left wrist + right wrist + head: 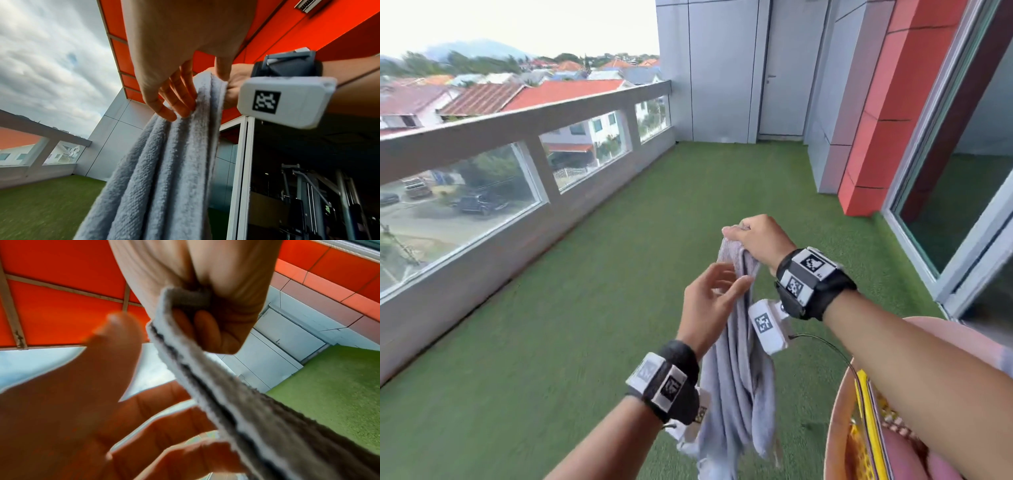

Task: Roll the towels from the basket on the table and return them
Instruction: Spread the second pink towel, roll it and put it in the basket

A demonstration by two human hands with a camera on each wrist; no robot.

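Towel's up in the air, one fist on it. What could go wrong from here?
1. Only the right hand grips the towel, bunched at the top; the left hand merely touches it with straight fingers, so a slip may drop it on the turf.
2. It hangs in creases, likely rolling unevenly.

Bare forearms w/ black wrist straps (816, 284), white marker-tagged boxes, thin black cable (825, 346).
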